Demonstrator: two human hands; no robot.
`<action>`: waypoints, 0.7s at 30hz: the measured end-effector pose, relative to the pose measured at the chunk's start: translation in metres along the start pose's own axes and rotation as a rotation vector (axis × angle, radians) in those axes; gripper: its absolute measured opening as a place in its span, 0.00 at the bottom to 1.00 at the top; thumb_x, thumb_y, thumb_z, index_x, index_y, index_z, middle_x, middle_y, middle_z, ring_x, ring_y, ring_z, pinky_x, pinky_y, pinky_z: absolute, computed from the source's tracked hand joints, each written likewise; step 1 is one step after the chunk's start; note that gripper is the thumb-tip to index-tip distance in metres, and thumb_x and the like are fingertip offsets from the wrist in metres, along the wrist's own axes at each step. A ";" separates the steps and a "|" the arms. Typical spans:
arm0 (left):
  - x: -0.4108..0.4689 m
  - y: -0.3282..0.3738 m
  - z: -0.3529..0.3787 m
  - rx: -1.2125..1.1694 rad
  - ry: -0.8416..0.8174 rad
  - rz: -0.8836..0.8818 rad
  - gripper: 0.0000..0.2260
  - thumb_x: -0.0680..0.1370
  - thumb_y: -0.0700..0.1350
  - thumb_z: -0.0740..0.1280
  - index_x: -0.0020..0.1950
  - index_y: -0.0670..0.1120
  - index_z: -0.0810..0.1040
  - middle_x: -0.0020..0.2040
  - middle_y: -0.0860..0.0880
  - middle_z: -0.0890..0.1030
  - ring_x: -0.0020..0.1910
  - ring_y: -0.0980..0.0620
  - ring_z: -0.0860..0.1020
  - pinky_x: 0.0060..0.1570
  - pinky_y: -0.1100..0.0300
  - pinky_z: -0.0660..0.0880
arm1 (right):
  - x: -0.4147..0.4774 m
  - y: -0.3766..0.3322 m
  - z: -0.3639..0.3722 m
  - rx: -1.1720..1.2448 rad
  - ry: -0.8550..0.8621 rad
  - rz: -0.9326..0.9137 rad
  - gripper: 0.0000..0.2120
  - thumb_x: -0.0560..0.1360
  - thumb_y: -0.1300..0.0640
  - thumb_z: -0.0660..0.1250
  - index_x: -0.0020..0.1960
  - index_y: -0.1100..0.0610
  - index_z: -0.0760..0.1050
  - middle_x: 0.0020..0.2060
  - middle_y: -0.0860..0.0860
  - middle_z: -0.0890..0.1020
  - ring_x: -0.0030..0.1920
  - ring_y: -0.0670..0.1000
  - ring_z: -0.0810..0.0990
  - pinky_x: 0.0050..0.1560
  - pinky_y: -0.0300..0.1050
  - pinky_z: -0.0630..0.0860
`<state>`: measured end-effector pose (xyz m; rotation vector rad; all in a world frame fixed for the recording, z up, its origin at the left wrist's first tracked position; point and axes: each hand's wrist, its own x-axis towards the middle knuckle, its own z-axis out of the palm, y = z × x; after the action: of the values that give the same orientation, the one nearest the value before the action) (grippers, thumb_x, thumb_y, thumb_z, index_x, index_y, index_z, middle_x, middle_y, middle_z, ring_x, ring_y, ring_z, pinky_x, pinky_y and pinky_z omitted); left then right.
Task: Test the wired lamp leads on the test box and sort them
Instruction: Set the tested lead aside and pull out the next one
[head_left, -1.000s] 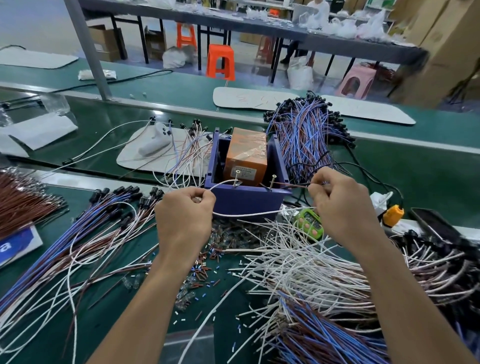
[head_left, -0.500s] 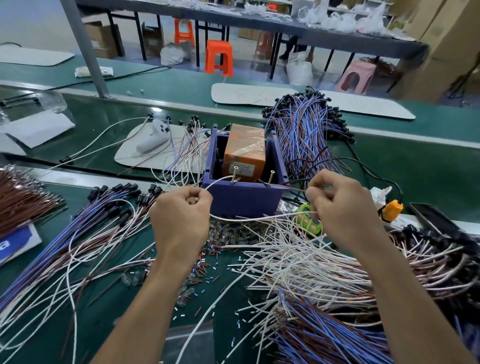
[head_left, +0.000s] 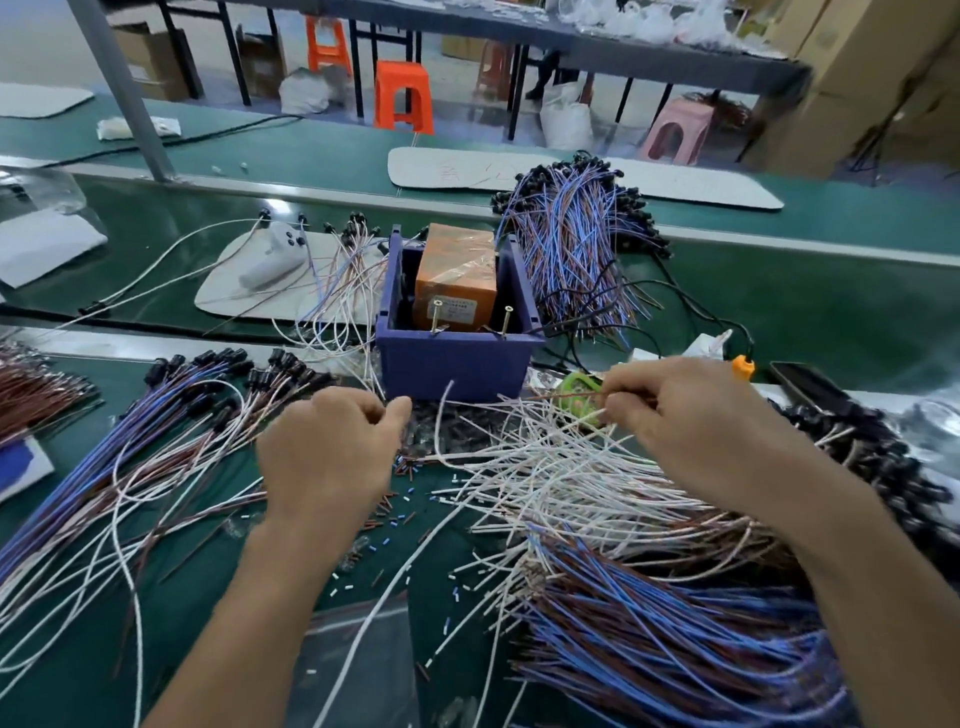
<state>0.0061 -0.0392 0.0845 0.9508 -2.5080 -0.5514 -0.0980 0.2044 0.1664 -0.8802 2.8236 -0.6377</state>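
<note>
Test box (head_left: 457, 364): blue, mid-counter (head_left: 779, 312), with two upright brass screws (head_left: 437, 318) at its near rim, presumably contacts kept within reach. Right hand (head_left: 691, 426) pinches a brown lead (head_left: 566, 397) above the likely untested heap (head_left: 597, 499). Left hand (head_left: 332, 457) is curled, thumb on forefinger; what it holds cannot be told. Against the earlier frame, both hands sit lower, off the screws, and a white lead (head_left: 439, 421) lies free.
</note>
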 end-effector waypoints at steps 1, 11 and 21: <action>-0.005 0.006 -0.002 -0.043 0.037 0.082 0.20 0.78 0.60 0.71 0.32 0.49 0.81 0.27 0.53 0.78 0.31 0.46 0.76 0.34 0.57 0.65 | -0.002 0.000 -0.002 -0.074 0.019 0.011 0.10 0.81 0.52 0.63 0.45 0.47 0.82 0.32 0.46 0.82 0.36 0.46 0.77 0.38 0.43 0.73; -0.042 0.124 0.015 -0.579 -0.591 0.522 0.08 0.81 0.50 0.70 0.60 0.57 0.79 0.49 0.59 0.85 0.43 0.64 0.78 0.44 0.66 0.71 | -0.028 0.014 -0.023 -0.292 0.067 -0.062 0.10 0.77 0.58 0.63 0.50 0.50 0.82 0.34 0.49 0.81 0.37 0.54 0.77 0.45 0.49 0.72; -0.018 0.136 0.049 -0.916 -0.957 0.218 0.06 0.80 0.43 0.73 0.47 0.50 0.89 0.34 0.50 0.83 0.34 0.55 0.73 0.38 0.61 0.71 | -0.053 0.078 -0.044 -0.550 0.329 -0.192 0.11 0.78 0.52 0.64 0.39 0.46 0.80 0.29 0.37 0.71 0.36 0.45 0.67 0.51 0.45 0.56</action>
<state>-0.0775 0.0776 0.1059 0.0109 -2.4524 -2.2009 -0.1054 0.3081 0.1725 -1.2373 3.3078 0.0016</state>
